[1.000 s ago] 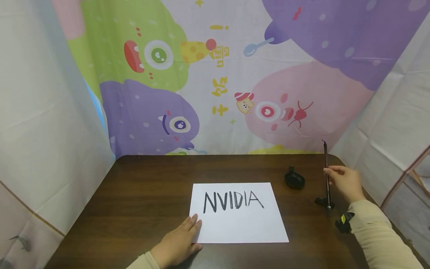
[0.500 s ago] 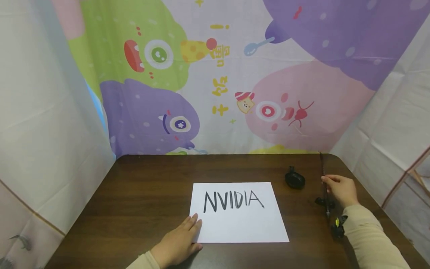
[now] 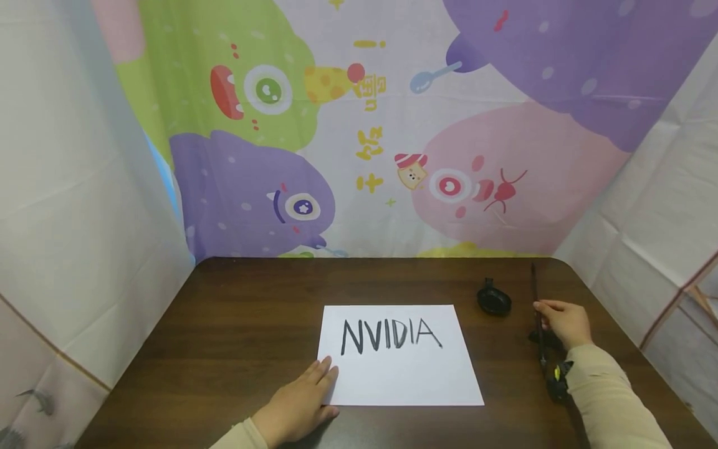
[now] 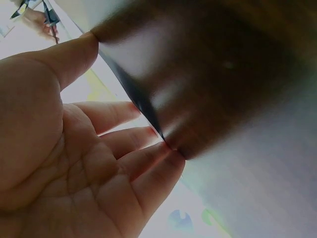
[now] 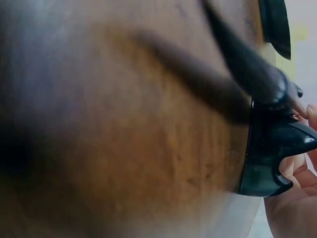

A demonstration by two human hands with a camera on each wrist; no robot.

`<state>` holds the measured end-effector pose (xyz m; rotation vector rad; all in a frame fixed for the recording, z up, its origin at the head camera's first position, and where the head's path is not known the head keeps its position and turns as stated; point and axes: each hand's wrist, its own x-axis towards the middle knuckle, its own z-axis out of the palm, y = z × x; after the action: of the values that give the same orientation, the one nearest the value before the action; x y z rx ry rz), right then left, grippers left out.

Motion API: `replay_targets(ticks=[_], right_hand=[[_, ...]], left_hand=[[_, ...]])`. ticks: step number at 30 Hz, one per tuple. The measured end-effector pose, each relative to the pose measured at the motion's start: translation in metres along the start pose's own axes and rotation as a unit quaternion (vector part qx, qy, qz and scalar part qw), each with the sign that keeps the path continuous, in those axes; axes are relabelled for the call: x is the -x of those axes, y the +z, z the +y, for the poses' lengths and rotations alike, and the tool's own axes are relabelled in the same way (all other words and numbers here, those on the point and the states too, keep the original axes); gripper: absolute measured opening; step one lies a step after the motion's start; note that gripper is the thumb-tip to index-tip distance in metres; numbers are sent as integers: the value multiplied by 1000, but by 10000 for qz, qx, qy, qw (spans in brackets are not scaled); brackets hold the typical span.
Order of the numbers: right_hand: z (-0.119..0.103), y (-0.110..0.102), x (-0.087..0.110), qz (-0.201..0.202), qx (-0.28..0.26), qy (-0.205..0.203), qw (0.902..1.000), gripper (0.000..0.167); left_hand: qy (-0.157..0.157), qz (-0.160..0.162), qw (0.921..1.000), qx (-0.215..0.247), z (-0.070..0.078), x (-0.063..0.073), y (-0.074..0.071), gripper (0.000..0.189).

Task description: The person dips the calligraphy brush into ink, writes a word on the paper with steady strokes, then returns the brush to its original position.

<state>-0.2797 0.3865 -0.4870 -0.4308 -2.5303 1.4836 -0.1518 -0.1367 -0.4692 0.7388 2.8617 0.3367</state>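
Observation:
My right hand [image 3: 568, 324] pinches a dark writing brush [image 3: 535, 284] by its shaft, at the right of the table. The brush lies over a small black brush rest [image 3: 533, 337]; in the right wrist view its bristle end [image 5: 242, 59] points toward the camera, just above the notched rest [image 5: 267, 171]. Whether the two touch is hard to tell. My left hand [image 3: 297, 402] rests with extended fingers on the lower left edge of a white sheet of paper [image 3: 415, 380], which bears "NVIDIA" in black brush letters. The left wrist view shows its fingers [image 4: 158, 183] from the palm side.
A small black ink dish [image 3: 493, 301] with a stubby handle stands between the paper and the brush. The brown table [image 3: 235, 324] ends at a cartoon-printed curtain [image 3: 370, 218] behind, with pale cloth at both sides. A dark wrist camera [image 3: 558, 380] hangs under the right sleeve.
My right hand has lowered the brush and moved it slightly left and toward me, down to the brush rest. My left hand and the paper have stayed in place.

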Motion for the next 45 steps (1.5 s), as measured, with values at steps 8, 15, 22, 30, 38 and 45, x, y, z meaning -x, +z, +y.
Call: replay_targets(ticks=[8,15,22,30,38,45], right_hand=[[2,0,2,-27,367,78,9993,47],[2,-2,4,-31,672,45,9977,44],[2,-4,3,-186,1270,71,9917,42],[1,-8,0,-461,1741,59,9836,45],[-1,-9,0,-504,1786,58,9826,46],[-7,-12,2,-590,1793,97,9820,55]], left_hand=[[-51,-23,10000,2,0,0,1,66],[-92,-29,9999,42,2,1,0,66],[-119,-51,9999,57,2,1,0,66],[-113,-25,9999,78,1,1,0,66],[-9,34,10000,74,-1,1,1,66],[70,158,9998,62,-1,2,1,66]])
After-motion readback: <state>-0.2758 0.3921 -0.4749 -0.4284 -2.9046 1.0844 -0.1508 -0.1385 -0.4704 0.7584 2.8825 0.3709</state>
